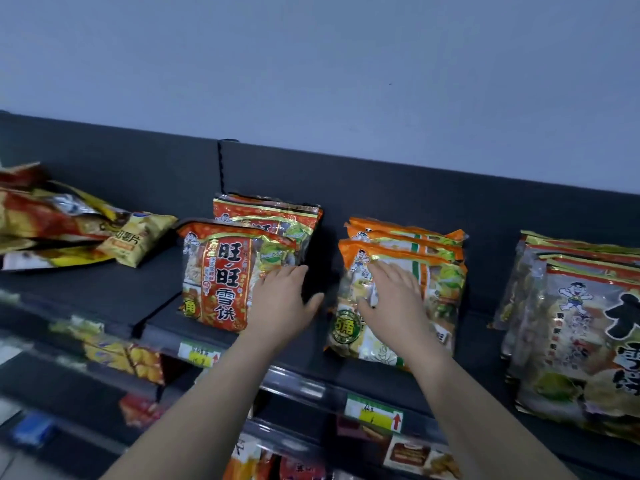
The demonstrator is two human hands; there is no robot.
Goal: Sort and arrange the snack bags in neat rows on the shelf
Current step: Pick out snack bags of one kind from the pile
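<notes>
Head view: on the shelf (104,292), the left hand (282,303) lies with straight fingers against the right edge of the red bags (221,271), and the right hand (393,299) presses flat on the front orange bag (440,289); neither grips anything. The bags look light, crinkly and slippery, with brittle crackers inside, so pushing at the sides or pinching the top seam seems safest.

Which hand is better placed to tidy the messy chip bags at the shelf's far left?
Left, probably. The left hand rests on the red snack bag, nearer the chip bags. The right hand lies flat on the orange snack bag further right and would have to reach across.
</notes>
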